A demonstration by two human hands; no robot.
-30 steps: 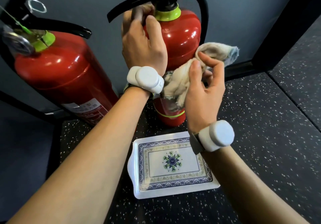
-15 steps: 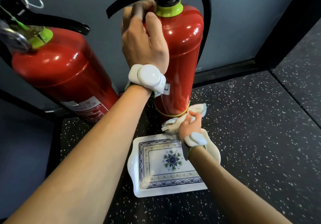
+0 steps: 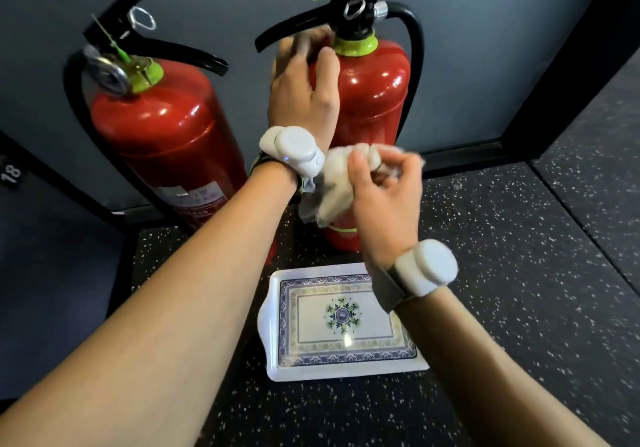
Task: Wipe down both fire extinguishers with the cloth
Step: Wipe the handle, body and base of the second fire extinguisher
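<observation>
Two red fire extinguishers with black handles and green collars stand against a grey wall. My left hand [image 3: 303,89] grips the shoulder of the right extinguisher [image 3: 375,100] just under its handle. A crumpled beige cloth [image 3: 332,186] is bunched in my right hand [image 3: 384,197], held against the lower front of that same extinguisher, partly hiding its lower body. The left extinguisher [image 3: 166,134] leans slightly, untouched, with its gauge and pull ring showing on top.
A white rectangular tray [image 3: 273,342] with a blue patterned border lies on the dark speckled floor [image 3: 519,273] just in front of the extinguishers. A black frame bar [image 3: 86,197] slants behind the left extinguisher. A dark baseboard runs along the wall.
My right hand with the cloth has come back up from the base of the right extinguisher to its lower middle. The left hand kept its grip near the top.
</observation>
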